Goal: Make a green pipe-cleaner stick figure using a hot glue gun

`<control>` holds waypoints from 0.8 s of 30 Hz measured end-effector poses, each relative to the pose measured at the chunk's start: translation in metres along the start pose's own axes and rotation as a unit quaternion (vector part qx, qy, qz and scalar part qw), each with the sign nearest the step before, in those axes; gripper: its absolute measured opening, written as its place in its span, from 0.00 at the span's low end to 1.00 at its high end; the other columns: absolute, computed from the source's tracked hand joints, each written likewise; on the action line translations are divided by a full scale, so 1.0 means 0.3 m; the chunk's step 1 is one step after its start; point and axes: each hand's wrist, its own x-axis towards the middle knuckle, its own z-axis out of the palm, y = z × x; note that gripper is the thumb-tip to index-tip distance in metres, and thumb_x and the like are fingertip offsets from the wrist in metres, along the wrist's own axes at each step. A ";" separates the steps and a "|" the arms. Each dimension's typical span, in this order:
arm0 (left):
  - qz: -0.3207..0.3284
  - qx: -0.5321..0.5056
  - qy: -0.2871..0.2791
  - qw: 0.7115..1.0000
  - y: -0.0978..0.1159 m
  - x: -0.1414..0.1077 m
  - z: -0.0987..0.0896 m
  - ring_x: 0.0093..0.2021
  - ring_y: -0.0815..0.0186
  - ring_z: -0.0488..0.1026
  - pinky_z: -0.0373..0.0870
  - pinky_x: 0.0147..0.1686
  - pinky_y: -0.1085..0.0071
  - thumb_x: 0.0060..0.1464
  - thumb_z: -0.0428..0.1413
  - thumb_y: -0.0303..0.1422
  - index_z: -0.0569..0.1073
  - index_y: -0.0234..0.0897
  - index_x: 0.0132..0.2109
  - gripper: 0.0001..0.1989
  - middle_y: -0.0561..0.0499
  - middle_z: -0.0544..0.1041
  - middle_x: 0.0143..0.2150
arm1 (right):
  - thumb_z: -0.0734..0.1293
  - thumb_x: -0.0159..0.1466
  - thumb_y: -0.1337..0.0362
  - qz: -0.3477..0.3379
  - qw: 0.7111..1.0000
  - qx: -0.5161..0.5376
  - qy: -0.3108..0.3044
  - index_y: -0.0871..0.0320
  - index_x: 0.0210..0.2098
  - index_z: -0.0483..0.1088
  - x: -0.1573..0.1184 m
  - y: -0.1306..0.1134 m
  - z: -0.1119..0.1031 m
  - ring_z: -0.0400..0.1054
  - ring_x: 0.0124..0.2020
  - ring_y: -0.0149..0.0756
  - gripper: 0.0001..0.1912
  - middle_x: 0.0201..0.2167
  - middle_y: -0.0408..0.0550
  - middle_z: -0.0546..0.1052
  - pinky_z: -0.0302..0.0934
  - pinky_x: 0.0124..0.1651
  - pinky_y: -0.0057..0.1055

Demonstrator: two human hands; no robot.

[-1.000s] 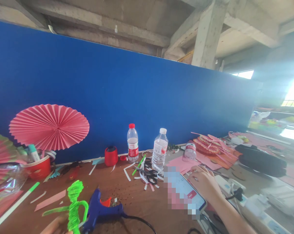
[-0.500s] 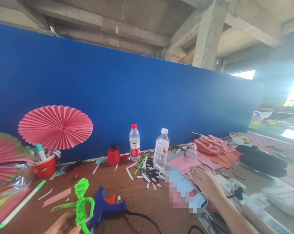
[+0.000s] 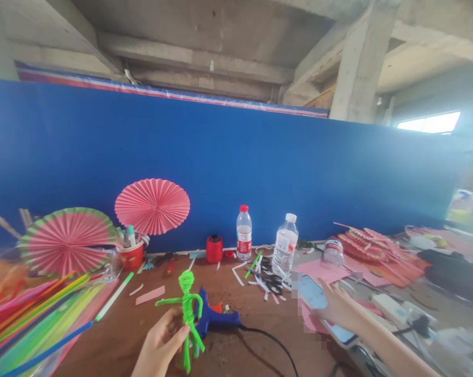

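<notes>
My left hand (image 3: 162,335) pinches a bright green pipe-cleaner figure (image 3: 188,309) by its side, between thumb and fingers. The figure is upright, with a coiled head, a wrapped body, two arms and two legs. Just behind it a blue glue gun (image 3: 220,318) lies on the brown table. My right hand (image 3: 336,306) is over a smartphone (image 3: 314,292) whose screen is lit. Its fingers reach across the screen and cover the middle of the phone; part of the area is pixelated.
Pink pleated paper fans (image 3: 153,207) and a red cup (image 3: 130,257) of markers stand left, near colored pipe cleaners (image 3: 36,324). Two water bottles (image 3: 244,235), scissors (image 3: 273,283) and paper strips are at the back. Right lie pink paper, a power strip and cables. A blue partition (image 3: 221,152) rises behind.
The view has swung left and slightly up, bringing the pipe cleaners into sight. My left hand has lifted the green figure higher into view. My right hand has moved further over the phone screen.
</notes>
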 end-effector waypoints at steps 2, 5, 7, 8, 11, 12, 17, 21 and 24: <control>0.000 -0.005 -0.016 1.000 -0.007 -0.001 -0.001 0.22 0.70 0.62 0.61 0.23 0.76 0.42 0.59 0.37 0.71 0.34 0.36 0.14 0.54 0.71 0.23 | 0.63 0.46 0.62 -0.015 1.000 0.001 0.008 0.61 0.50 0.63 -0.014 -0.018 -0.016 0.67 0.41 0.51 0.31 0.37 0.55 0.73 0.57 0.39 0.35; 0.005 -0.025 -0.042 0.999 -0.022 0.003 -0.003 0.22 0.71 0.61 0.60 0.22 0.76 0.44 0.57 0.36 0.70 0.34 0.34 0.11 0.54 0.70 0.24 | 0.62 0.46 0.62 -0.037 0.999 0.003 0.028 0.55 0.46 0.66 -0.026 -0.021 -0.025 0.69 0.37 0.49 0.26 0.32 0.52 0.75 0.58 0.35 0.34; 0.016 -0.038 -0.042 0.998 -0.031 0.006 -0.006 0.23 0.71 0.62 0.59 0.21 0.77 0.46 0.56 0.35 0.70 0.33 0.35 0.10 0.55 0.69 0.24 | 0.62 0.47 0.61 -0.035 0.999 -0.004 0.040 0.54 0.46 0.66 -0.024 -0.019 -0.032 0.69 0.36 0.51 0.25 0.32 0.52 0.75 0.59 0.34 0.37; 0.021 -0.042 -0.046 0.998 -0.034 0.008 -0.008 0.23 0.70 0.63 0.59 0.22 0.77 0.46 0.56 0.34 0.70 0.34 0.36 0.10 0.55 0.69 0.24 | 0.62 0.47 0.60 -0.029 0.998 -0.011 0.045 0.55 0.46 0.66 -0.022 -0.022 -0.040 0.69 0.37 0.52 0.26 0.34 0.54 0.75 0.59 0.34 0.39; 0.027 -0.059 -0.063 0.996 -0.029 0.012 -0.010 0.29 0.67 0.68 0.63 0.26 0.75 0.47 0.55 0.32 0.70 0.34 0.37 0.08 0.52 0.71 0.27 | 0.62 0.48 0.53 -0.005 0.995 -0.022 0.095 0.61 0.50 0.62 -0.035 -0.084 -0.096 0.65 0.44 0.57 0.32 0.42 0.60 0.71 0.57 0.41 0.48; 0.024 -0.067 -0.068 0.995 -0.022 0.012 -0.008 0.31 0.66 0.69 0.64 0.28 0.75 0.47 0.55 0.31 0.70 0.34 0.37 0.08 0.51 0.73 0.30 | 0.60 0.50 0.51 -0.008 0.992 -0.006 0.127 0.62 0.51 0.60 -0.054 -0.128 -0.122 0.64 0.45 0.56 0.32 0.45 0.60 0.69 0.56 0.43 0.49; -0.029 -0.087 -0.067 0.994 0.033 0.000 -0.002 0.29 0.67 0.71 0.63 0.25 0.76 0.46 0.55 0.31 0.70 0.35 0.40 0.11 0.50 0.75 0.33 | 0.55 0.60 0.59 -0.211 0.947 0.225 0.093 0.54 0.35 0.68 -0.248 -0.506 -0.190 0.66 0.39 0.38 0.12 0.37 0.48 0.73 0.58 0.43 0.33; -0.014 -0.063 -0.100 0.993 0.044 -0.005 -0.047 0.32 0.63 0.72 0.66 0.29 0.72 0.44 0.56 0.32 0.71 0.33 0.40 0.13 0.47 0.77 0.34 | 0.59 0.56 0.65 -0.228 0.879 0.417 -0.039 0.57 0.33 0.69 -0.335 -0.802 -0.076 0.67 0.34 0.35 0.08 0.31 0.45 0.74 0.59 0.39 0.29; 0.025 -0.040 -0.100 0.994 0.023 0.001 -0.100 0.37 0.59 0.72 0.67 0.36 0.67 0.44 0.56 0.31 0.72 0.33 0.37 0.11 0.46 0.77 0.35 | 0.60 0.56 0.63 -0.156 0.814 0.542 -0.142 0.62 0.29 0.68 -0.323 -0.922 0.052 0.67 0.29 0.34 0.09 0.25 0.45 0.72 0.60 0.33 0.27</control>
